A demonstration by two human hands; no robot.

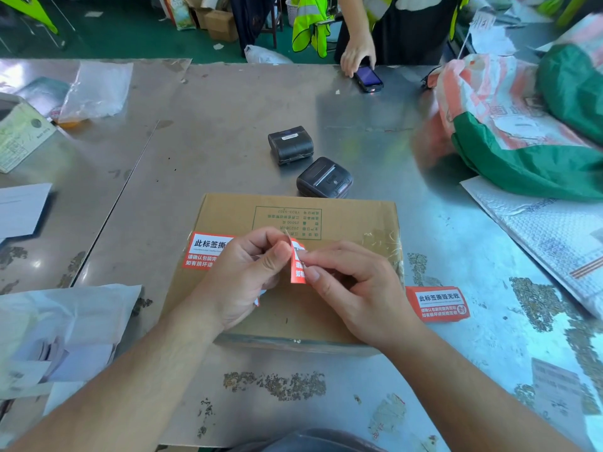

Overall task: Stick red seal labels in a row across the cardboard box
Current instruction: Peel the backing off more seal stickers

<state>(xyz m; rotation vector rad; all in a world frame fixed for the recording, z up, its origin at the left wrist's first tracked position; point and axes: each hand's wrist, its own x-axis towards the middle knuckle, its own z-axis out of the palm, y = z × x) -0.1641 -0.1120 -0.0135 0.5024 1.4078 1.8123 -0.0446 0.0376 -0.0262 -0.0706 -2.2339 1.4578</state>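
Note:
A brown cardboard box [342, 220] lies flat on the metal table in front of me. One red seal label [204, 251] is stuck at the box's left edge, partly hidden by my left hand. My left hand [241, 275] and my right hand [352, 288] are together above the box's middle. Both pinch one red seal label [297, 265], which stands on edge between the fingertips with its backing paper. A small stack of red seal labels [437, 303] lies on the table just right of the box.
Two black portable printers [290, 143] [324, 177] sit behind the box. Another person's hand [357, 57] touches a handheld scanner [368, 79] at the far edge. Green and orange sacks [522, 125] pile at the right, white papers [58, 334] and plastic bags [98, 89] at the left.

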